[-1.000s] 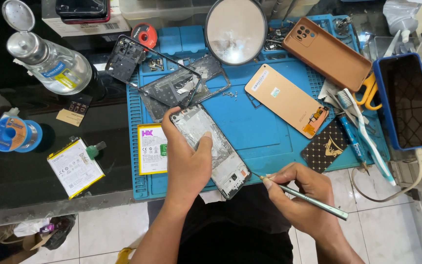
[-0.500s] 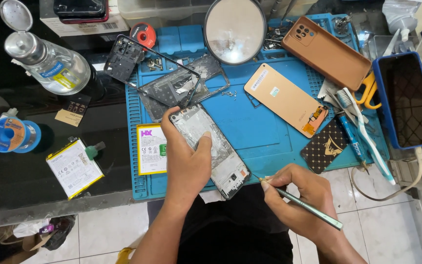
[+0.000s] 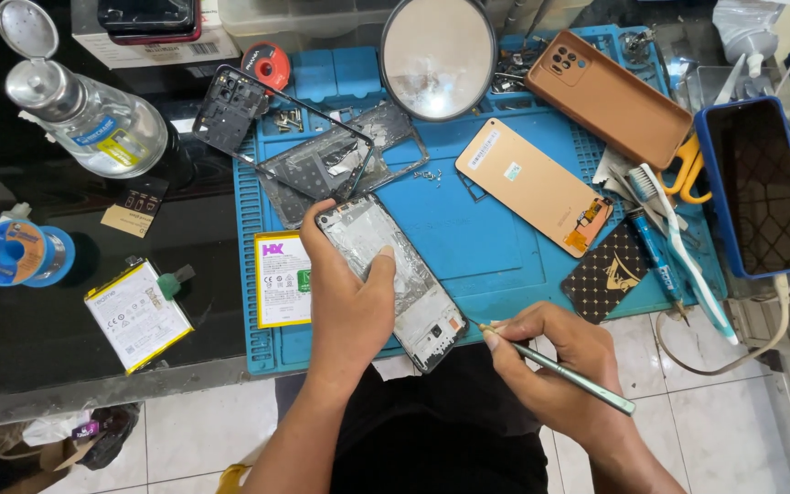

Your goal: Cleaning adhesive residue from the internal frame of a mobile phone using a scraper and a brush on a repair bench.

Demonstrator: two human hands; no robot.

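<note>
I see my left hand wrapped around the opened phone frame, thumb laid across its upper face and fingers curled under the left edge, so the frame is tipped up off the blue mat and steadied, probably to keep the bare innards facing me. The frame runs from about 11 o'clock to 5 o'clock, its lower end hanging past the mat's near edge over my lap. My right hand, at 4 o'clock from the frame, is pinched shut around a thin metal tool, held like a pen with its tip aimed toward the frame's bottom corner but apart from it. Spare parts lie pushed to the far side of the mat, likely to keep the middle free: a gold back panel at 2 o'clock, a brown case beyond it, a loose dark frame with glass at 11 o'clock, and a round mirror at 12 o'clock. A battery rests on the dark surface at 9 o'clock, near a solder spool. My left fingers hide the frame's left side, the tool's tip is too fine to judge, and the small screws by the mirror are a blur.
</note>
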